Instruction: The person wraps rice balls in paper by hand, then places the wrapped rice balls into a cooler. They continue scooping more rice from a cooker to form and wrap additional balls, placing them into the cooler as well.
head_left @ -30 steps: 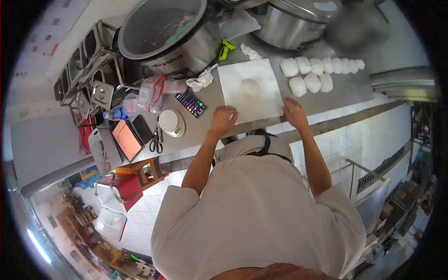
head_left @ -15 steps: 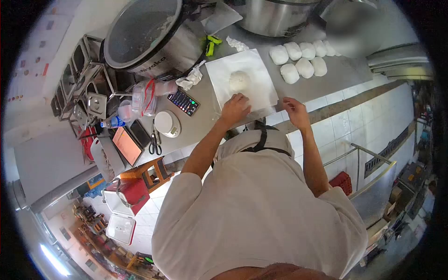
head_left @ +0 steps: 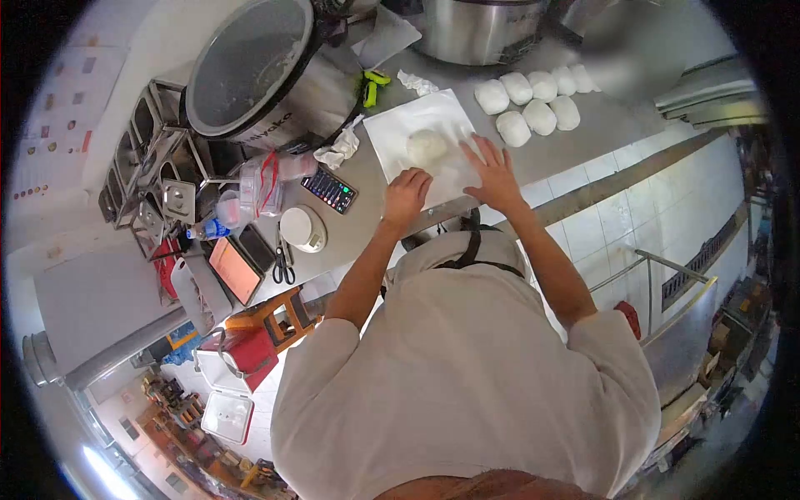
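A white sheet (head_left: 390, 133) lies on the metal counter with a round whitish mound (head_left: 427, 147) on it. My left hand (head_left: 407, 197) touches the sheet's near edge just below the mound, its fingers curled together; whatever they hold is too small to make out. To the right of the mound, my right hand (head_left: 496, 173) rests on the sheet with its fingers spread and nothing in them. Several white wrapped bundles (head_left: 540, 117) stand in two rows to the right of the sheet.
Behind are two big steel cookers, one on the left (head_left: 287, 117) and one further right (head_left: 479, 33). Left of the sheet lie crumpled paper (head_left: 340, 148), a phone (head_left: 330, 190), a round white scale (head_left: 302, 228) and scissors (head_left: 283, 265).
My right hand has moved left and forward from the counter's edge onto the sheet, its fingers now spread. My left hand has shifted slightly left along the sheet's near edge.
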Demonstrator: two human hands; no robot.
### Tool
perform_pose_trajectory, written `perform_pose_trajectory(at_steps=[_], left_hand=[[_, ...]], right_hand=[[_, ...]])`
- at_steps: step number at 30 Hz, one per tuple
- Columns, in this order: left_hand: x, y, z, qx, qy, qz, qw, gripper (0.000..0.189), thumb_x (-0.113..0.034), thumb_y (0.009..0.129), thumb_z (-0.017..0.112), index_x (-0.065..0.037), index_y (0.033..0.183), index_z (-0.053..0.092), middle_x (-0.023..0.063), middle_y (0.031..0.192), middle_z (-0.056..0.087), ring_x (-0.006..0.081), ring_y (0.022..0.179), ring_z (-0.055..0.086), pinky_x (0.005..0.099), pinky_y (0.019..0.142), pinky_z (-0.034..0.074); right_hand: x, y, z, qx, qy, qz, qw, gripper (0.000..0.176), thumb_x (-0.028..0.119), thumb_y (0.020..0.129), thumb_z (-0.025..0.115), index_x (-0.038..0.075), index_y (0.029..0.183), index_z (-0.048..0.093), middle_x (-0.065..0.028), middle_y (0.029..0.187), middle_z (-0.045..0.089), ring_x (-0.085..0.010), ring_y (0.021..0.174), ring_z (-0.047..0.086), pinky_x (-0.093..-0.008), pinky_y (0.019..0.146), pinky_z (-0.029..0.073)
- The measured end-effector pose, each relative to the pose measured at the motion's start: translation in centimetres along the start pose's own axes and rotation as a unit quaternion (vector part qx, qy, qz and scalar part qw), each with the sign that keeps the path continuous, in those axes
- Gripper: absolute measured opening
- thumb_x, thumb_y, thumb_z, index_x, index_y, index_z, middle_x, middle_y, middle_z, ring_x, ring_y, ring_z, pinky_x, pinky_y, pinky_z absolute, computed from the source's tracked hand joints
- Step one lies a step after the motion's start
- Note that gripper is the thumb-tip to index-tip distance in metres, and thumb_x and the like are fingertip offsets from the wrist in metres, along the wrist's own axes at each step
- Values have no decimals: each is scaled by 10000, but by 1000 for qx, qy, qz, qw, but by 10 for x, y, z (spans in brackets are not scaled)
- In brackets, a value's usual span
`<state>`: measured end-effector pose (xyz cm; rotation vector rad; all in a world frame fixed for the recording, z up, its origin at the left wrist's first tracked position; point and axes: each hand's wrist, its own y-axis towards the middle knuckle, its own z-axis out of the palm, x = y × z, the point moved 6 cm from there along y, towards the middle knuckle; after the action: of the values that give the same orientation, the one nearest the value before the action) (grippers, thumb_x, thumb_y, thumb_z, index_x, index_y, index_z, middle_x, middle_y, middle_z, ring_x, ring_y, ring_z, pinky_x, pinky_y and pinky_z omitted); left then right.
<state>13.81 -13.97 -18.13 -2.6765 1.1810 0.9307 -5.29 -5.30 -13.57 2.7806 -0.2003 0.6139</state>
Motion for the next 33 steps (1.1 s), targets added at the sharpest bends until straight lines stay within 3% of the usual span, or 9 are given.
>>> perform_pose_trajectory(at_steps=[5,8,11,13,15,20,26,29,33], left_hand=[[48,-17,-9,-117,58,-4,991,210,-220,854,764,-82,1001,706,93,994,706,244,905,681,363,732,548],[92,-16,-5,-72,-110,-218,967,229,-210,890,733,-43,1041,690,137,898,695,295,787,672,405,720,540],[94,-13,-12,-86,-194,-318,924,247,-226,931,702,3,1016,666,144,807,664,258,768,680,406,723,545],[97,-12,-9,-119,-190,-292,930,282,-281,966,665,-7,906,642,99,723,633,190,625,634,370,608,521],[97,-19,-1,-134,-284,-335,888,367,-334,988,638,-11,815,609,70,664,607,156,534,595,344,540,505],[125,-34,36,-147,-512,-433,727,482,-471,982,633,-29,792,601,65,747,625,178,587,649,302,466,497],[138,17,29,-87,-192,-484,849,510,-468,863,739,1,713,607,74,622,593,205,518,587,352,543,526],[166,34,43,12,-33,-290,956,591,-575,716,808,-2,743,667,149,778,694,267,739,680,413,728,550],[170,54,34,160,-167,-284,930,578,-565,705,780,-15,872,716,195,898,706,333,898,683,437,801,538]], right_hand=[[-69,26,67,21,113,-25,993,101,126,836,692,105,935,689,-109,1304,607,-318,1178,578,-481,1003,439],[-80,50,72,51,233,169,956,125,92,832,662,84,956,674,-147,1205,634,-358,1102,594,-507,913,454],[-48,46,44,-169,98,79,978,163,111,845,663,52,996,661,-189,1173,628,-396,1078,584,-519,859,459],[-17,14,70,65,89,-76,991,216,131,848,675,34,1038,642,-187,1154,631,-393,1079,595,-508,901,474],[18,-17,90,115,71,-189,973,417,193,854,679,40,1236,608,-173,1334,576,-361,1266,528,-510,1070,407],[38,1,87,94,-55,-150,983,728,334,889,650,86,1517,377,-114,1599,322,-315,1489,274,-613,1188,183],[36,9,97,99,-77,-116,985,744,368,911,632,160,1562,337,-87,1636,274,-378,1498,241,-744,1136,121],[36,8,94,105,-87,-102,985,733,373,912,637,209,1563,343,-83,1641,262,-414,1486,245,-767,1116,129],[34,8,93,115,-79,-97,985,731,373,909,649,246,1562,346,-81,1651,234,-431,1474,259,-775,1107,143]])
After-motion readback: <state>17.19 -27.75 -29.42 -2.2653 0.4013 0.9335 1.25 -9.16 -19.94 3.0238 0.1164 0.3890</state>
